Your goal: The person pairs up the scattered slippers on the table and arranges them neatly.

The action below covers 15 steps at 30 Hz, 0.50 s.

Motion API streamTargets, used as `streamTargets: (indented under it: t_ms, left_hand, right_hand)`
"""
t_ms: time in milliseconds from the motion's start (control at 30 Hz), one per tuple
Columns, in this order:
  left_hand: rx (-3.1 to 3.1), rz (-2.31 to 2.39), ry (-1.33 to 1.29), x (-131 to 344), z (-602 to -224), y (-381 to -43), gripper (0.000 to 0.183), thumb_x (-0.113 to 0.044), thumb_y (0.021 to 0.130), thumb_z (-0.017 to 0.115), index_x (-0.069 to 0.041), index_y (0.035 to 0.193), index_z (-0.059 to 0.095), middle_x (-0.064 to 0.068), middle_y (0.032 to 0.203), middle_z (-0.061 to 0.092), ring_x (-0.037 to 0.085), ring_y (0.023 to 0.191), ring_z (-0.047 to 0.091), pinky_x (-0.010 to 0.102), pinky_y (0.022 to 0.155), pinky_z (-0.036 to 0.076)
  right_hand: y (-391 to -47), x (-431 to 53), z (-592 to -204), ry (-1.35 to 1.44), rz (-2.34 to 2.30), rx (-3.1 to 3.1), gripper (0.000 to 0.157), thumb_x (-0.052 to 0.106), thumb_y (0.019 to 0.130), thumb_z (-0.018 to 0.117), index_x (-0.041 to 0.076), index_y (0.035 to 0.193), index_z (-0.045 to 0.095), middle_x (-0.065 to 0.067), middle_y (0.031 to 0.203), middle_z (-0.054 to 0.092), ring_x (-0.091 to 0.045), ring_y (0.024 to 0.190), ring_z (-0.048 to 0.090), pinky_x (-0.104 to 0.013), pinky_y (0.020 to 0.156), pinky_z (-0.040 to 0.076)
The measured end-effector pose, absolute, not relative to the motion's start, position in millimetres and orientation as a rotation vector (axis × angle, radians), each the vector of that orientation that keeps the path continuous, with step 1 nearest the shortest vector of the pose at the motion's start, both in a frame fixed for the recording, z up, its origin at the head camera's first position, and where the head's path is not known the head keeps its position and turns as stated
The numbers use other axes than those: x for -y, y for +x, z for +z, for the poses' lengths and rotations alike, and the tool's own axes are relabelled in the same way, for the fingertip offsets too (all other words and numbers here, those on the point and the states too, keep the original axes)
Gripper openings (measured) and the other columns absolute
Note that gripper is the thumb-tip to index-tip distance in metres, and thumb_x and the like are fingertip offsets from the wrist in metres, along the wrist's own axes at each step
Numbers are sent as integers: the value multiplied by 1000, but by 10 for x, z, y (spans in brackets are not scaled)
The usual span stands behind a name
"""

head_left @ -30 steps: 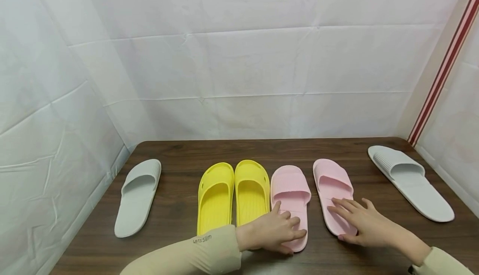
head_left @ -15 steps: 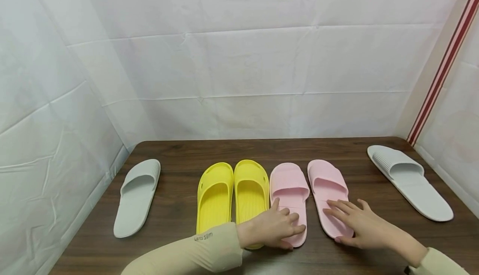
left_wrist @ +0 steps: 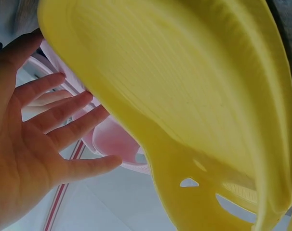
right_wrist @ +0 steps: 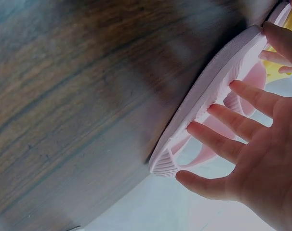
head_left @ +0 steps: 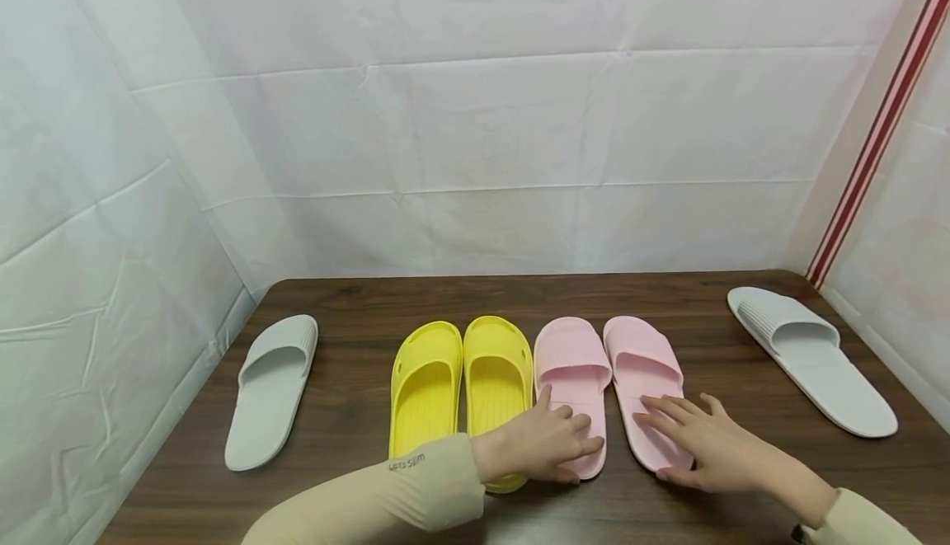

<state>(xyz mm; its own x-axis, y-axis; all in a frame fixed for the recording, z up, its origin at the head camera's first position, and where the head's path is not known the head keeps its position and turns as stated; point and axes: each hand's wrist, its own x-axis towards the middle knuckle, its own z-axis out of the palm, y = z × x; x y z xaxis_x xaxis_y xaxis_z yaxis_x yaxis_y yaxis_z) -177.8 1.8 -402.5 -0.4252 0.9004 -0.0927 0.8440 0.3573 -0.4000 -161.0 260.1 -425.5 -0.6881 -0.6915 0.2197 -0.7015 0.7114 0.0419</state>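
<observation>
Two pink slide slippers lie side by side in the head view, their toes nearly together. Over the rear of the left pink slipper (head_left: pixel 571 355) is my left hand (head_left: pixel 545 444), fingers spread across its footbed. My right hand (head_left: pixel 716 446) has its fingers extended on the footbed of the right pink slipper (head_left: pixel 644 362), with the thumb at its heel; the right wrist view shows those fingertips (right_wrist: pixel 196 127) at the slipper's edge. A yellow slipper (head_left: pixel 499 364) sits immediately left of the pink pair, and fills much of the left wrist view beside my spread fingers.
Another yellow slipper (head_left: pixel 425 364) stands next to the first, partly behind my left sleeve (head_left: pixel 438 483). One white slipper (head_left: pixel 273 397) lies at the left of the dark wooden table (head_left: pixel 349 413); a second white slipper (head_left: pixel 816 364) lies angled at the right. White sheeting (head_left: pixel 490 133) surrounds the table.
The right pink slipper has slid left with my right hand, narrowing the gap between the pink slippers. The left pink slipper has shifted slightly away from me with my left hand.
</observation>
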Motion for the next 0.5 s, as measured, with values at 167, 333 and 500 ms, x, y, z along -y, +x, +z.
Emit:
streamTargets:
  t_ms: [167,333,500]
  left_hand:
    - [2479,579,-1604,-21,-4023,-1790,47,-55,79,54,-35,122,48,-9,106,54,9,91,55,49,89,40]
    - [2504,568,-1610,-25,-4018,-1805,47,-54,79,55,-34,122,48,-8,107,55,10,93,55,50,90,40]
    - [2528,557,-1623,-34,-4027,-1814,47,-53,80,55,-33,122,49,-8,108,55,11,94,55,50,90,40]
  right_hand:
    - [-1611,-2576,-4253,1118,73,2707,61,51,71,65,17,121,53,-7,125,52,-26,110,48,-60,76,35]
    - [-1613,-2560,-4263,1122,66,2688,62,49,70,66,16,121,53,-7,125,52,-26,109,49,-60,77,35]
    - [-1616,-2557,-4271,1117,63,2666,62,47,69,67,15,121,54,-7,123,53,-26,108,49,-60,77,36]
